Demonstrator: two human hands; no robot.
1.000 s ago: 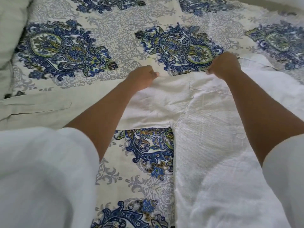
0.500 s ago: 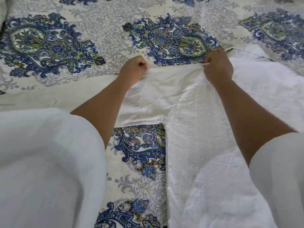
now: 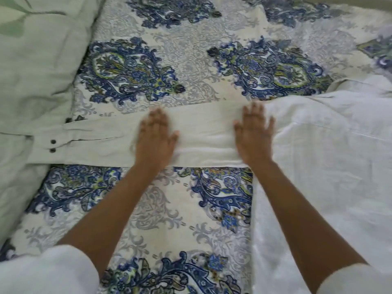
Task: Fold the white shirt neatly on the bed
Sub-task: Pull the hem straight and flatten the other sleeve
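The white woven cotton shirt (image 3: 328,166) runs out of frame at the right and bottom edges. Motion blurs the left hand (image 3: 156,136) and right hand (image 3: 254,132), smearing the fingers (image 3: 158,116) laid flat on its long sleeve (image 3: 201,128). The pale green pillow (image 3: 36,71) is cropped at left and top; the shirt covers part of the blue paisley bed cover (image 3: 191,60).

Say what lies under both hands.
The left hand and right hand rest flat on the white shirt's sleeve, spread over the patterned bedsheet; what the sleeve covers is hidden.
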